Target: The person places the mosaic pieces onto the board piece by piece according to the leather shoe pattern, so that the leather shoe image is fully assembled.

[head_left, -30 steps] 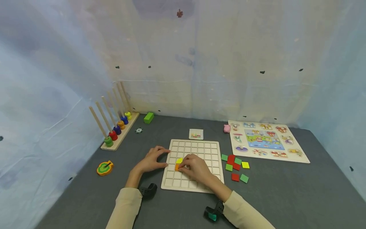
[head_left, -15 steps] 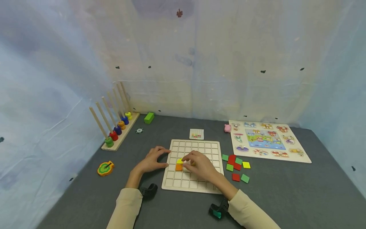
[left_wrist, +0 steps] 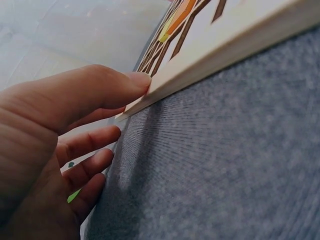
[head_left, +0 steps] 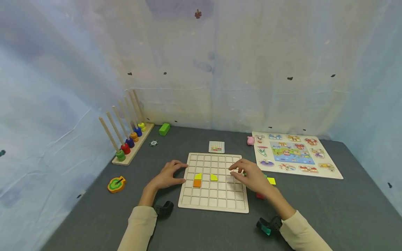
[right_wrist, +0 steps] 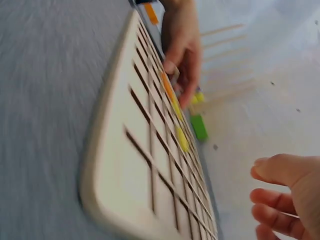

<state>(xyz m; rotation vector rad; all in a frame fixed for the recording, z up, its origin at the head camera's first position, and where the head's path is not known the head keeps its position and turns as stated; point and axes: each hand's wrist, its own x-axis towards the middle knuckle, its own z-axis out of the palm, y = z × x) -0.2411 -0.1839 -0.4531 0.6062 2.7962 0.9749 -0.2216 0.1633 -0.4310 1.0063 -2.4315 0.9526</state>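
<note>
Hands are working at a wooden grid board (head_left: 213,205) lying flat on the grey table (head_left: 194,230). Left hand (head_left: 166,176) is resting at the board's left edge, its fingers spread and relaxed and its thumb pressing against the rim, as the left wrist view is showing; it is gripping nothing. Right hand (head_left: 252,176) is hovering over the board's right edge, fingers loosely extended and holding nothing, just beside a cluster of loose coloured tiles (head_left: 271,181) that it is partly hiding. Inside the grid, an orange tile (head_left: 196,183) is sitting in a cell with a yellow tile (head_left: 198,176) touching its far side, and a second yellow tile (head_left: 213,177) is lying two cells to the right
</note>
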